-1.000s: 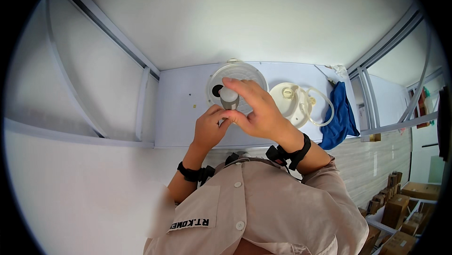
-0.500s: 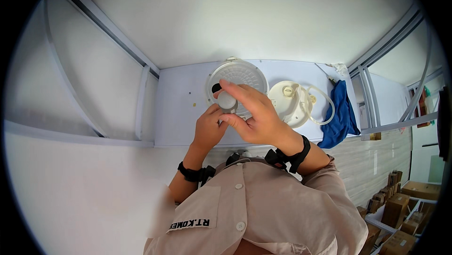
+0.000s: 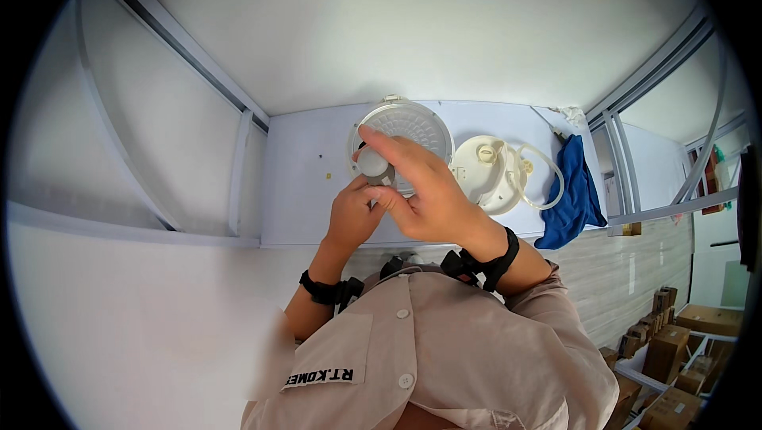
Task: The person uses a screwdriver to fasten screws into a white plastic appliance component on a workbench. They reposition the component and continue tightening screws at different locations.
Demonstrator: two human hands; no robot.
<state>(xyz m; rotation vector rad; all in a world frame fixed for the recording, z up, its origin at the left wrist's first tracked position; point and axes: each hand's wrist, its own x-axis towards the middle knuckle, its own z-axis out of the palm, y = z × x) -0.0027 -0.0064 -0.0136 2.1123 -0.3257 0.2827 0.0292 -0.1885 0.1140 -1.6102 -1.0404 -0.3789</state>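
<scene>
Above the table, my right hand (image 3: 425, 192) curls its thumb and fingers round a small grey cylindrical piece (image 3: 373, 164) with a rounded top. My left hand (image 3: 353, 212) pinches the same piece low on its near side, its fingertips partly covered by my right hand. Beyond both hands lies a round, shallow lid-like part (image 3: 409, 122) with a metal-looking face and a pale rim. To the right of my hands sits a cream plastic cover (image 3: 479, 176) with a round knob, and a looped white ring (image 3: 548, 206) rests partly over it.
A blue cloth (image 3: 571, 200) is bunched at the table's right end, beside a thin rod-like tool (image 3: 544, 118). A small yellow bit (image 3: 329, 176) lies on the white table (image 3: 294, 204) at left. White frame bars flank both sides; cardboard boxes (image 3: 667, 354) stand at lower right.
The grey piece and my right fingers have shifted slightly left and up, and the piece has tilted a little. My left hand stays nearly in place.
</scene>
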